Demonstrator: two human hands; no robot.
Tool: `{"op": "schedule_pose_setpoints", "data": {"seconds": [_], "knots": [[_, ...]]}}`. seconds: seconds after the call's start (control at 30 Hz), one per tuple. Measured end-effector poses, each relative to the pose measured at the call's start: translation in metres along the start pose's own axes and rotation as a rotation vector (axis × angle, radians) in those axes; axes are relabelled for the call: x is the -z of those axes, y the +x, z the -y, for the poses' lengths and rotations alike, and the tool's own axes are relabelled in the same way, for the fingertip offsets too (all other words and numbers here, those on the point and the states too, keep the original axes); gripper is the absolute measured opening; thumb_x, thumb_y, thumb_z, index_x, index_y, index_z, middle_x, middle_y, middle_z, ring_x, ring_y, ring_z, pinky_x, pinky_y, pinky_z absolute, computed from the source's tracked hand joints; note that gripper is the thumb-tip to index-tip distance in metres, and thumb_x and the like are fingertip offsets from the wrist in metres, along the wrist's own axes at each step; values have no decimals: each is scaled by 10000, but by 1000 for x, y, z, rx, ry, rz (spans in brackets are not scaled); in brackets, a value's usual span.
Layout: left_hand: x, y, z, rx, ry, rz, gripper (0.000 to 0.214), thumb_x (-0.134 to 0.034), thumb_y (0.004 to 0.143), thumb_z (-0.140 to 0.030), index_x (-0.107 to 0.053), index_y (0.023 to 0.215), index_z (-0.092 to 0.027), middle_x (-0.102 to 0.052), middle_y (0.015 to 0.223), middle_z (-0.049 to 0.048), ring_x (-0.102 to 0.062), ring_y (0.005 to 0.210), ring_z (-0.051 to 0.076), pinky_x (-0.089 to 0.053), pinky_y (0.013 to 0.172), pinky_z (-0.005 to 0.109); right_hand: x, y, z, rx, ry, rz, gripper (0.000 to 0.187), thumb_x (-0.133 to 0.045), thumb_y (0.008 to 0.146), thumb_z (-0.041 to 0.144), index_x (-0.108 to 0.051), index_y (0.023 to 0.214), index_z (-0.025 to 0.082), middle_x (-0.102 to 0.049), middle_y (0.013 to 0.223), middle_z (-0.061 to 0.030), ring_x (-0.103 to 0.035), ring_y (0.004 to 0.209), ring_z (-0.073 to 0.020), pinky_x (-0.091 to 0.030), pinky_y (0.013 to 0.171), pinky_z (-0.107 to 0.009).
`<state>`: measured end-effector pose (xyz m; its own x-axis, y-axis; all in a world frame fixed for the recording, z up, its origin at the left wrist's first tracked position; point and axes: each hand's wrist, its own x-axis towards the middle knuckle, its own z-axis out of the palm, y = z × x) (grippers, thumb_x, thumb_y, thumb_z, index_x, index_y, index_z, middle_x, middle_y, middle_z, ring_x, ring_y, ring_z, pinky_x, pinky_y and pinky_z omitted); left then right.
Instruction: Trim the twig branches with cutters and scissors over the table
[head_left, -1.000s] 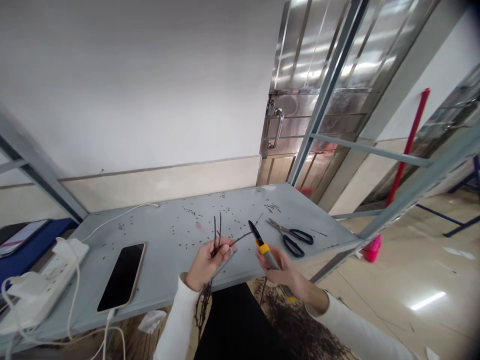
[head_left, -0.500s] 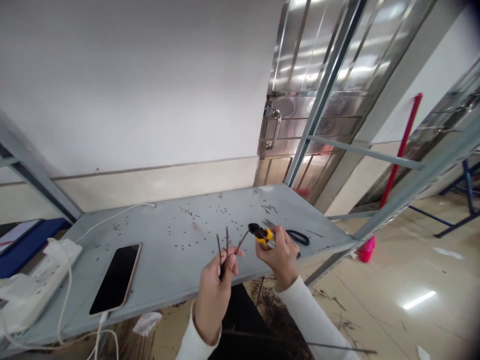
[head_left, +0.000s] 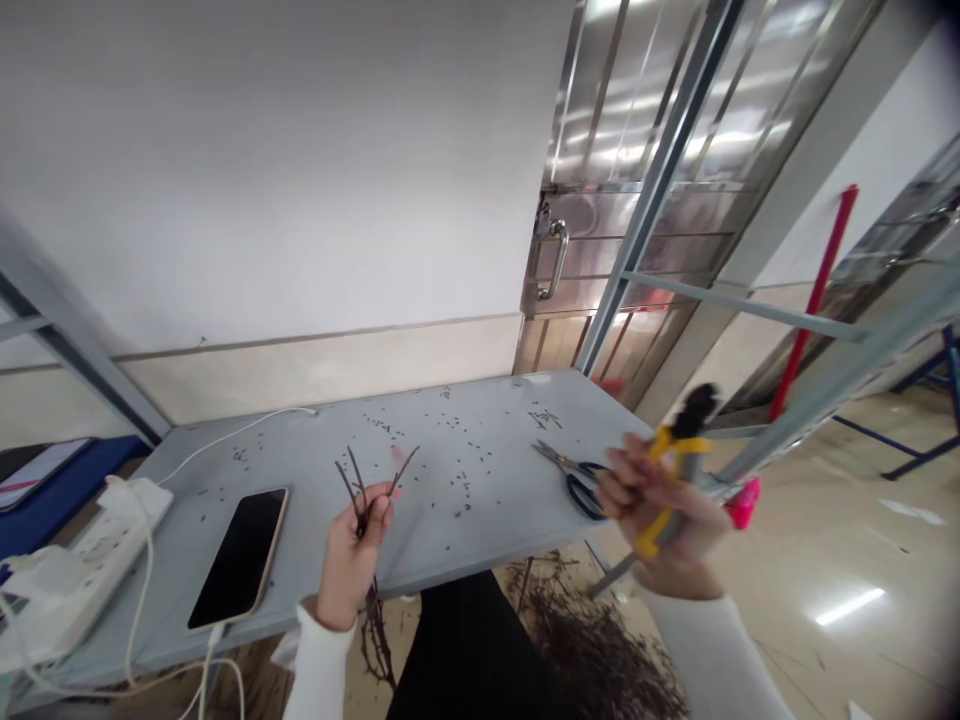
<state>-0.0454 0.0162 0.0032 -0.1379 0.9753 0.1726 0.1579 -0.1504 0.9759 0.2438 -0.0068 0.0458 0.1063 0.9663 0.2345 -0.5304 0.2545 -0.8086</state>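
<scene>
My left hand (head_left: 358, 545) is closed around a forked brown twig (head_left: 375, 625) over the front edge of the shelf. Three prongs rise above the fingers, and the branching lower part hangs down below the edge. Off to the right, my right hand (head_left: 667, 505) grips yellow-handled cutting pliers (head_left: 679, 440), their black jaws pointing up; motion blurs both. Scissors (head_left: 574, 475) with dark blue handles lie on the shelf just left of that hand. Small dark twig bits (head_left: 461, 490) are scattered across the grey surface.
A phone (head_left: 238, 558) with a charging cable lies at the left of the grey shelf (head_left: 330, 470), beside a white power strip (head_left: 90, 570). Grey metal posts (head_left: 660, 190) frame the shelf. Below, a heap of twigs (head_left: 600, 650) covers the floor near my legs.
My right hand has swung right and away from the twig with the pliers, uncovering the scissors. My left hand has moved left with the twig, whose hanging lower branches now show.
</scene>
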Motion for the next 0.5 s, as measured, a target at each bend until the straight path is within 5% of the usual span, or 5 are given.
{"op": "schedule_pose_setpoints", "data": {"seconds": [0.13,0.27,0.37,0.5], "knots": [[-6,-6,-14,7,-48,33,344,-582,750,-462,-639,868,-144,-477,578,-28,-408,509,103,-327,473,219,8,0,32,429,29,-202,167,-501,576,212,-363,668,228,-191,584,71,-195,454,-86,-231,420,-234],[-17,-8,-20,10,-125,83,348,-580,758,-456,-619,895,-139,-482,578,-32,-389,490,94,-316,460,217,3,-3,27,851,94,-504,105,-509,581,249,-479,678,221,-288,629,51,-315,528,-100,-343,528,-271],[-19,-9,-22,1,-156,82,348,-579,763,-448,-604,918,-137,-493,589,-34,-369,472,84,-310,450,215,-1,-2,15,864,129,-576,83,-489,601,260,-483,672,217,-328,632,47,-378,566,-105,-393,583,-283],[-22,-11,-25,1,-148,81,347,-574,772,-442,-594,932,-134,-503,605,-28,-372,477,83,-313,454,215,1,6,-8,596,70,-518,132,-512,603,225,-430,706,219,-351,617,70,-392,528,-86,-394,564,-255]]}}
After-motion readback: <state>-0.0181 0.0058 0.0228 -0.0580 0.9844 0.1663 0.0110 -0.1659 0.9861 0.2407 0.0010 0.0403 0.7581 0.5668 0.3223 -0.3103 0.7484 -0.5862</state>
